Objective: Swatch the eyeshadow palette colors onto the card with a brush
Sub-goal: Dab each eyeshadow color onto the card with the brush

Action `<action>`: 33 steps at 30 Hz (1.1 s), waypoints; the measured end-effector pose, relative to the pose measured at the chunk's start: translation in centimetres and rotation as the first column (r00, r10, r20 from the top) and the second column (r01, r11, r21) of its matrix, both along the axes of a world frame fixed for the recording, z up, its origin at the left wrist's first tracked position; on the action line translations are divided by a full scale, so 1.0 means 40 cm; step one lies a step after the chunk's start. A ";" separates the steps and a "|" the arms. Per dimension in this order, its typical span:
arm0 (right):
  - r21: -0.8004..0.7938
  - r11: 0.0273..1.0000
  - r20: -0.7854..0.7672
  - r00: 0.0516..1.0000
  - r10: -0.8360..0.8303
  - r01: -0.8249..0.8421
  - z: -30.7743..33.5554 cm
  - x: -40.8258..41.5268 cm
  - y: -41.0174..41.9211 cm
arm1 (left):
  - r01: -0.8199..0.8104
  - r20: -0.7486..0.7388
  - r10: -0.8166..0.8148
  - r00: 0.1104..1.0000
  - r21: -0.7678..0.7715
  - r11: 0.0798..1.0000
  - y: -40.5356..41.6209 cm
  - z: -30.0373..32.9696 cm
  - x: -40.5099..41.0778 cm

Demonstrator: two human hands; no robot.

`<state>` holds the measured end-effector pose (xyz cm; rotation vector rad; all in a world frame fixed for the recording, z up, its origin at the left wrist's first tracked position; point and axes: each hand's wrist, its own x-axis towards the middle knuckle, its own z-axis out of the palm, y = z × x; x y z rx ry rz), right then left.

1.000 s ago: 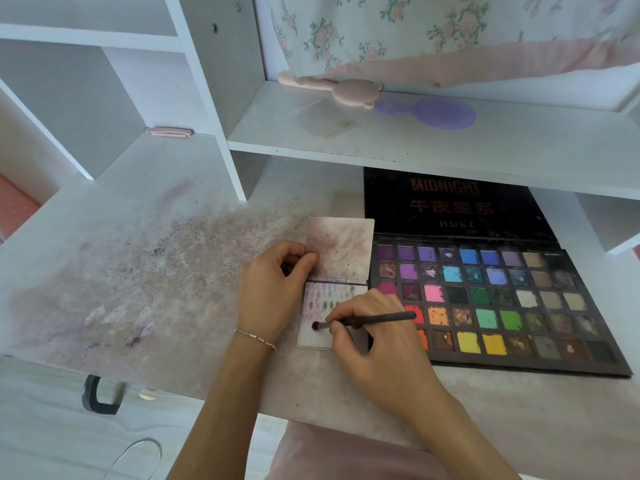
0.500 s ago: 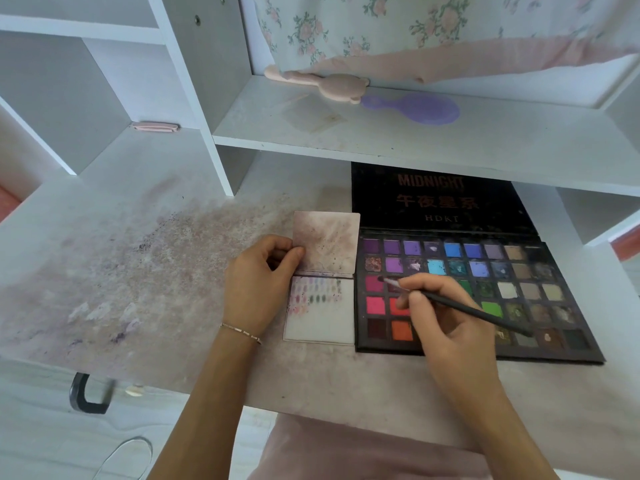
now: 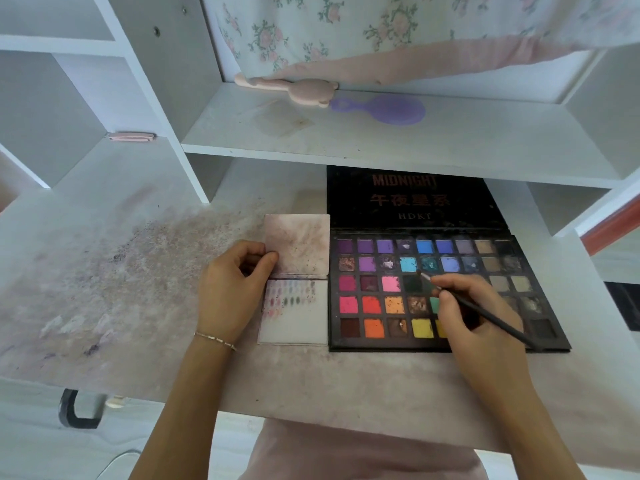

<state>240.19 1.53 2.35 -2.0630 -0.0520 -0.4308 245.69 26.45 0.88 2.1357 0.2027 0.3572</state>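
A black eyeshadow palette lies open on the desk, its several rows of coloured pans facing up and its lid propped against the back. To its left lies a folded white card with small colour swatches along its top. My left hand pinches the card's upper flap at its left edge. My right hand holds a thin black brush over the palette. The brush tip rests at the border between a teal pan and a dark green pan.
The desk surface is stained with powder to the left. A shelf above holds a pink bear-shaped item and a purple hairbrush. A floral cloth hangs behind. A black hook sits under the desk edge.
My right hand lifted the brush from the card and carried it right over the palette, from the pink pans to the teal and green ones. My left hand stayed on the card.
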 end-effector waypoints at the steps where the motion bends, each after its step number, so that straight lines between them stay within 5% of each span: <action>1: -0.002 1.000 0.003 1.000 -0.010 0.011 -0.002 -0.001 -0.003 | -0.003 0.002 0.003 1.000 0.003 1.000 -0.001 0.000 0.000; 33: -0.141 0.990 0.011 1.000 -0.015 0.017 -0.014 0.005 0.000 | -0.009 0.036 0.008 0.999 0.025 1.000 -0.004 -0.003 -0.004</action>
